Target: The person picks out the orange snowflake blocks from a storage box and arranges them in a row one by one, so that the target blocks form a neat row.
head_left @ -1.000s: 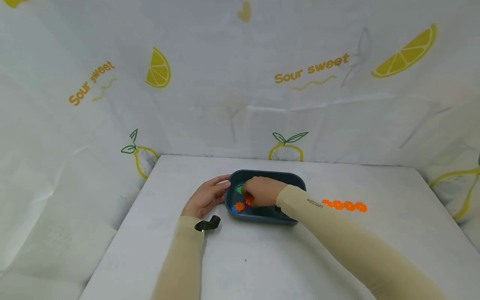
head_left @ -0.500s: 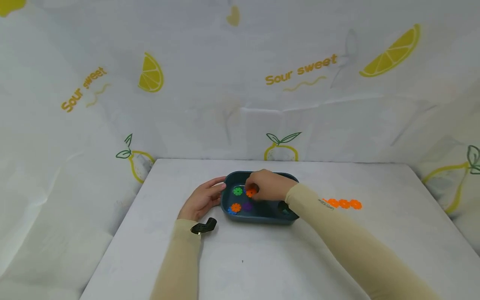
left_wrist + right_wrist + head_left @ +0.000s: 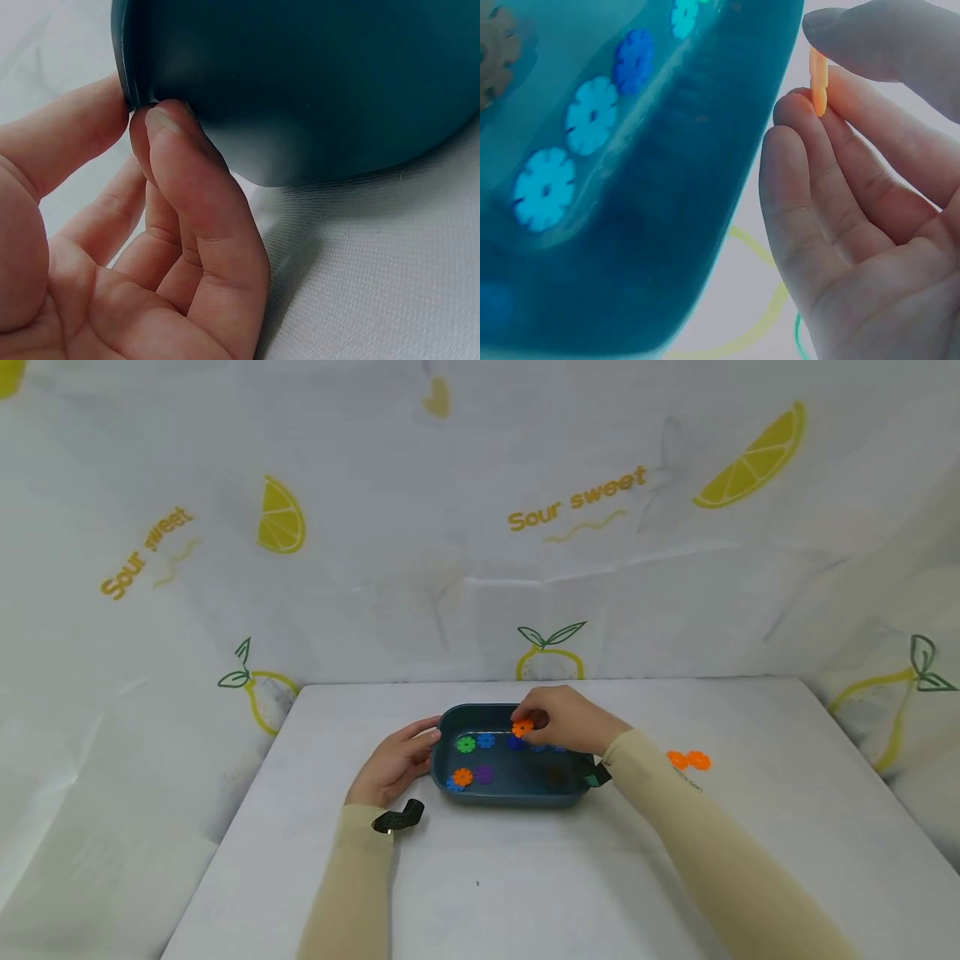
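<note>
A dark teal tray stands on the white table. My left hand holds its left end; in the left wrist view, finger and thumb tips meet at the tray's rim. Between thumb and fingers my right hand pinches an orange notched plastic disc, above the tray's far side. The right wrist view shows this orange disc edge-on, outside the tray wall. Inside the tray lie a green disc, a purple disc, another orange disc and several blue discs.
Orange discs lie on the table right of the tray, partly hidden by my right sleeve. A white lemon-print cloth rises behind the table's back edge. A black device is on my left wrist.
My right hand has lifted the orange disc from among the discs in the tray and moved up and right towards the far rim. The left hand keeps its hold on the tray.
</note>
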`<action>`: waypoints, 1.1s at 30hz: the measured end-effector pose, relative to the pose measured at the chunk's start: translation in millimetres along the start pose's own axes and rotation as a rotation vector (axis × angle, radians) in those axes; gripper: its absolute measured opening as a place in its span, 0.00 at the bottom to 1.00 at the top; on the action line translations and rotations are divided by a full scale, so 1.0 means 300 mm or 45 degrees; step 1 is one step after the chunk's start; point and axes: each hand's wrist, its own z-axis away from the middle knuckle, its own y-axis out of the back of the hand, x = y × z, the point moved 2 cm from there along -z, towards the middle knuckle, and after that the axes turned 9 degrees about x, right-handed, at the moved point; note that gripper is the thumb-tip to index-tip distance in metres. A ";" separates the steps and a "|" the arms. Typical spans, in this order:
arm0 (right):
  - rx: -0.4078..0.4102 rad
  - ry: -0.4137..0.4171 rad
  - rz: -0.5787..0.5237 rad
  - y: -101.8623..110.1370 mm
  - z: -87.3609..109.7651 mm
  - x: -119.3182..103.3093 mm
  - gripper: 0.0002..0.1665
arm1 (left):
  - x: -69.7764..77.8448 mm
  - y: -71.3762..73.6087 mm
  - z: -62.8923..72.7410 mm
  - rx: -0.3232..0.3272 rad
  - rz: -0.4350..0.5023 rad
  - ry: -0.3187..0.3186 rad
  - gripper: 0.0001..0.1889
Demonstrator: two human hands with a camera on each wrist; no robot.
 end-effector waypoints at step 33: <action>0.414 -0.444 -0.073 0.197 0.456 0.351 0.20 | -0.019 -0.003 -0.011 0.001 0.006 0.008 0.30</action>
